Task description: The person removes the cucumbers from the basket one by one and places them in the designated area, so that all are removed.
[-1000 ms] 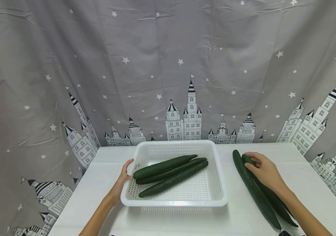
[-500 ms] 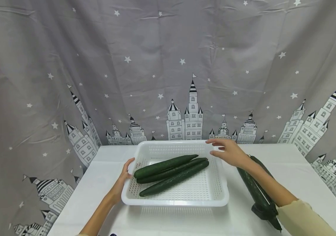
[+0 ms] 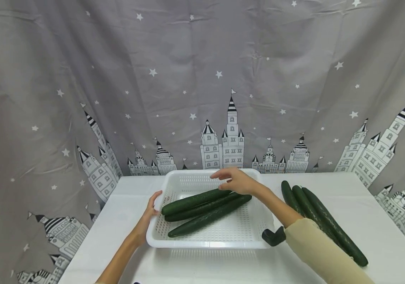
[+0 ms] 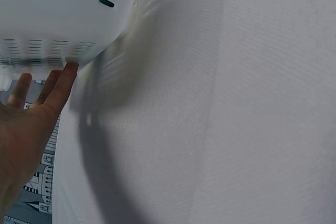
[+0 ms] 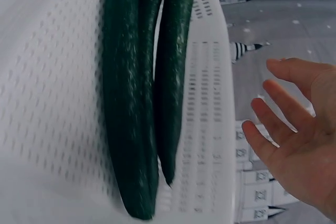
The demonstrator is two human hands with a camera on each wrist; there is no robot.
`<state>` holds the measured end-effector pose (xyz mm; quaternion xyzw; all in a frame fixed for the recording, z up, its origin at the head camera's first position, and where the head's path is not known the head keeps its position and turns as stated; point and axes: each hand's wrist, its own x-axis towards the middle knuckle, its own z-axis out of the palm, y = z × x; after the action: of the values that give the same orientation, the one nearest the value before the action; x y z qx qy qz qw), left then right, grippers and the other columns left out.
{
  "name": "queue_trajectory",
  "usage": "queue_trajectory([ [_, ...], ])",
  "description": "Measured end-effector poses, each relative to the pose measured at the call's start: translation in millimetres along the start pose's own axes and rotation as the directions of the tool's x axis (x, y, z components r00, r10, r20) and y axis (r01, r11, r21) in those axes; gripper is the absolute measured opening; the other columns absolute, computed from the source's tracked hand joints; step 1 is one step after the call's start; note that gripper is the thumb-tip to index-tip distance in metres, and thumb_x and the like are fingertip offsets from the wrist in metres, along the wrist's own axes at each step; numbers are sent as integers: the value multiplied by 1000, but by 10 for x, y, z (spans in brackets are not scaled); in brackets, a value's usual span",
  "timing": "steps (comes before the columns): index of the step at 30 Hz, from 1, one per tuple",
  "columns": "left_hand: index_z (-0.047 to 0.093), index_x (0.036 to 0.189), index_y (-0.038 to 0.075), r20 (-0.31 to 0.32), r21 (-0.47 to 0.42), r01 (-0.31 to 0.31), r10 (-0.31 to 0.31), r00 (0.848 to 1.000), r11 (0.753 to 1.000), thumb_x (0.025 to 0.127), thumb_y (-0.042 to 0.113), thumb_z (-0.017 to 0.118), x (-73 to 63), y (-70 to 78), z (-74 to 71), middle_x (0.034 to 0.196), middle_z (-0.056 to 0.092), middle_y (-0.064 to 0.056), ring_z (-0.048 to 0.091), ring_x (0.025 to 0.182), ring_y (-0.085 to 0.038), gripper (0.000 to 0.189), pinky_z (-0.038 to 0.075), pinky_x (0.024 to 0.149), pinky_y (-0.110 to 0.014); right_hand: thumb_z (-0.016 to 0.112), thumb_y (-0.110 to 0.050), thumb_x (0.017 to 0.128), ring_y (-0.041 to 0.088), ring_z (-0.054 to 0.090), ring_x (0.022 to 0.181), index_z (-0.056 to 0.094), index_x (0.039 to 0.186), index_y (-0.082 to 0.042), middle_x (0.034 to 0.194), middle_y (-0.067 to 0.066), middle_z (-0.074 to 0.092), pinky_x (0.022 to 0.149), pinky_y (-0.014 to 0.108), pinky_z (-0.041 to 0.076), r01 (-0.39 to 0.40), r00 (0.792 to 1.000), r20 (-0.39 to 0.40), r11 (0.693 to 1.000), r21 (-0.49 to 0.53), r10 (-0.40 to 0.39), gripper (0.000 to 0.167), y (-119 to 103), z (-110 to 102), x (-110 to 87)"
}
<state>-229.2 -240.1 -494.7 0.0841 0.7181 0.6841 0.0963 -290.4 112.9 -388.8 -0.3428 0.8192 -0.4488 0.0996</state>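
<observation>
A white perforated plastic basket (image 3: 211,244) stands on the table, with three long dark green cucumbers (image 3: 193,201) lying slantwise in it. My left hand (image 3: 145,221) touches the basket's left side. The left wrist view shows its extended fingers (image 4: 62,88) against the slotted wall; the thumb is hidden there. Above the basket's back right part is my right hand (image 3: 237,181), its fingers spread and loosely bent, holding nothing. In the right wrist view that hand (image 5: 302,135) appears apart from the cucumbers (image 5: 123,87), past the basket's rim.
Three more cucumbers (image 3: 321,215) lie side by side on the white-covered table (image 3: 202,272), right of the basket, partly behind my right sleeve (image 3: 319,248). A grey curtain (image 3: 202,79) with castles and stars hangs behind the table. A black wrist device (image 3: 272,236) overlaps the basket's right corner.
My right hand has moved left from the cucumbers on the table to over the basket. Those three cucumbers show more fully now. My left hand and the basket stay put.
</observation>
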Motion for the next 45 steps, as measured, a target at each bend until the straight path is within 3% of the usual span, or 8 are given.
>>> queue_trajectory([
  [4,9,156,25,6,-21,3,-3,1000,1000,87,15,32,-20,-27,-9,158,17,-22,33,132,-50,73,38,94,-55,65,0,92,43,50,127,63,130,0,132,17,61,104,52,39,-19,999,52,999,26,17,38,62,153,130],
  [14,10,156,24,-3,6,0,0,1000,1000,86,16,32,-21,-28,-17,157,17,-23,32,133,-51,74,38,95,-55,65,6,90,34,51,129,64,129,-1,133,14,61,104,42,41,-128,984,132,991,47,121,39,226,438,369],
  [22,10,156,25,-7,24,-5,6,1000,1000,88,16,32,-46,-15,-39,158,18,-22,33,133,-51,73,39,95,-55,63,10,89,31,51,130,62,130,1,135,15,60,95,35,48,-175,970,180,984,43,164,43,267,556,487],
  [27,10,156,26,-10,19,-7,7,1000,1000,87,16,32,-48,-19,-54,158,18,-22,33,133,-51,73,39,95,-55,65,9,88,31,50,130,60,133,1,136,15,59,94,36,48,-175,963,207,985,-6,172,46,258,580,532],
  [38,11,156,26,-20,4,0,0,1000,1000,87,16,34,-54,-12,-28,157,21,-22,36,131,-49,73,41,93,-54,70,7,85,30,49,130,63,134,-11,138,10,58,95,44,47,-249,932,228,955,-159,281,52,293,628,610],
  [45,11,156,26,-6,8,-6,6,1000,1000,86,16,33,-18,13,3,158,20,-21,33,133,-50,74,40,93,-55,69,10,83,32,50,129,68,130,-16,135,10,60,97,46,45,-257,930,214,946,-200,298,54,303,602,604],
])
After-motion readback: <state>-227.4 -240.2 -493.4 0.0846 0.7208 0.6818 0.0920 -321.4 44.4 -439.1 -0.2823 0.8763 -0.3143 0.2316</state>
